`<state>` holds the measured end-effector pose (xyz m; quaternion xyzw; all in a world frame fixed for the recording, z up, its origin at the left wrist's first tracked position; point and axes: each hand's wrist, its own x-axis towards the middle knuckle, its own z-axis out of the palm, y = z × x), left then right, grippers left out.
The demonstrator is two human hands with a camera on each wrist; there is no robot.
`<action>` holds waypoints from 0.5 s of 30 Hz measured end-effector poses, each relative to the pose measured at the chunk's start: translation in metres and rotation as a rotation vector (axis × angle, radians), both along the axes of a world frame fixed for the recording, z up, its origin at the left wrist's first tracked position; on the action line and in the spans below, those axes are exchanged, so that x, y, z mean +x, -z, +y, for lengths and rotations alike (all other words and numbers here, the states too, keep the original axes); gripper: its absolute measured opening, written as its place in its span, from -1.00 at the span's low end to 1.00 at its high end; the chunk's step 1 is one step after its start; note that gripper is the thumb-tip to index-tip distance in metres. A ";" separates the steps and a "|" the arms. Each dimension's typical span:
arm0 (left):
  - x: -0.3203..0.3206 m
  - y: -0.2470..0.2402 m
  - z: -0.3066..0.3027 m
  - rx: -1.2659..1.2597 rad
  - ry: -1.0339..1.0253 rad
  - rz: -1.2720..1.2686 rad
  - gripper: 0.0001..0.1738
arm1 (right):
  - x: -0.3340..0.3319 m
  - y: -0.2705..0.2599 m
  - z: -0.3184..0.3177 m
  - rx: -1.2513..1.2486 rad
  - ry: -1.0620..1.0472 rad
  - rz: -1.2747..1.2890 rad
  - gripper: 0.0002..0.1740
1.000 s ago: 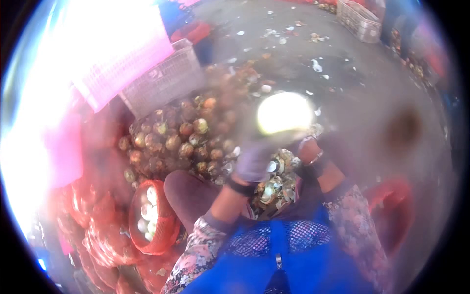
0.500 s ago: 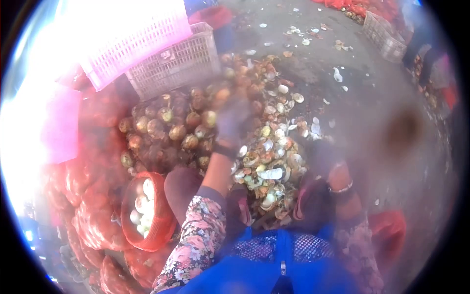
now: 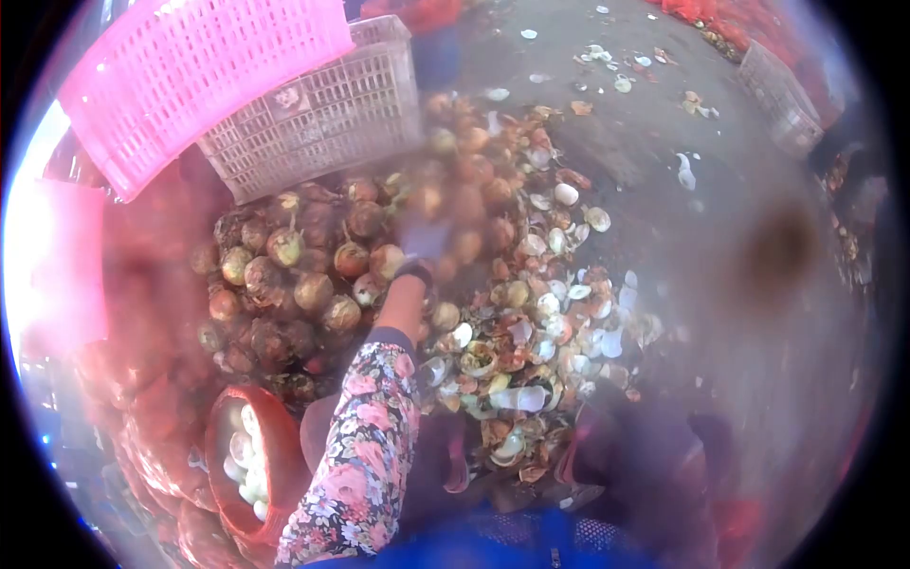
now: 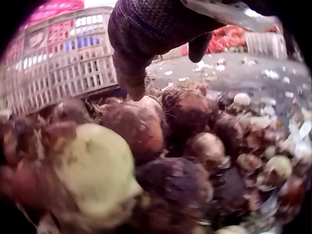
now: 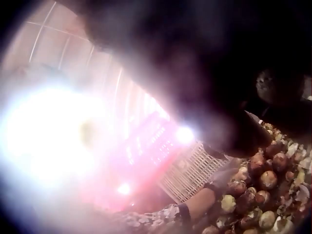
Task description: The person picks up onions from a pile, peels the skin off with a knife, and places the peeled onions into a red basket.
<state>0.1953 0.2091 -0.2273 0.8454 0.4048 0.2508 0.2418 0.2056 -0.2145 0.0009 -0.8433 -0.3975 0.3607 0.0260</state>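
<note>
My left hand (image 3: 424, 239), in a purple-grey knit glove, reaches out over a heap of unpeeled onions (image 3: 313, 292). In the left wrist view its fingers (image 4: 130, 78) point down, one fingertip right at the top of a brown onion (image 4: 134, 127). A pale, part-bare onion (image 4: 95, 168) sits close in front. A whitish strip (image 4: 234, 13) crosses the upper part of that hand. Only a dark silhouette of my right hand (image 5: 195, 73) shows in the right wrist view; I cannot tell what it holds. The head view has no clear sight of it.
Peeled white onions fill a red basket (image 3: 287, 465) beside my left leg. Pale onion skins and cut ends (image 3: 531, 351) cover the floor between my feet. A grey crate (image 3: 313, 123) and a pink crate (image 3: 209, 76) stand behind the heap. Red mesh sacks (image 3: 142, 455) lie at left.
The two hands were close together in front of me, then parted. My left hand went forward and left onto the onion heap; the right drew back toward my right side.
</note>
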 end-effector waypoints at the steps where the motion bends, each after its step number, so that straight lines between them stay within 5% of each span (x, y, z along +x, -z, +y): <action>1: 0.008 -0.018 0.001 0.056 0.028 0.133 -0.24 | 0.002 0.005 -0.003 -0.022 0.029 0.028 -0.56; 3: 0.024 -0.024 0.023 -0.189 0.087 0.247 -0.10 | 0.008 0.009 -0.003 0.095 0.031 0.040 -0.55; 5: 0.035 0.012 0.054 -0.028 0.165 0.336 -0.08 | 0.015 0.013 0.001 0.140 0.094 0.099 -0.56; 7: 0.052 0.008 0.067 -0.131 0.180 0.597 -0.06 | 0.019 0.016 0.003 0.185 0.162 0.153 -0.57; 11: 0.065 0.018 0.071 0.059 0.183 0.794 -0.11 | 0.018 0.014 0.004 -0.172 0.008 0.073 -0.57; 13: 0.072 0.018 0.075 0.185 0.165 0.896 -0.07 | 0.019 0.011 0.008 -0.113 0.030 0.063 -0.51; 15: 0.063 0.032 0.079 0.286 0.205 0.731 -0.07 | 0.021 0.013 0.005 0.031 0.052 0.055 -0.45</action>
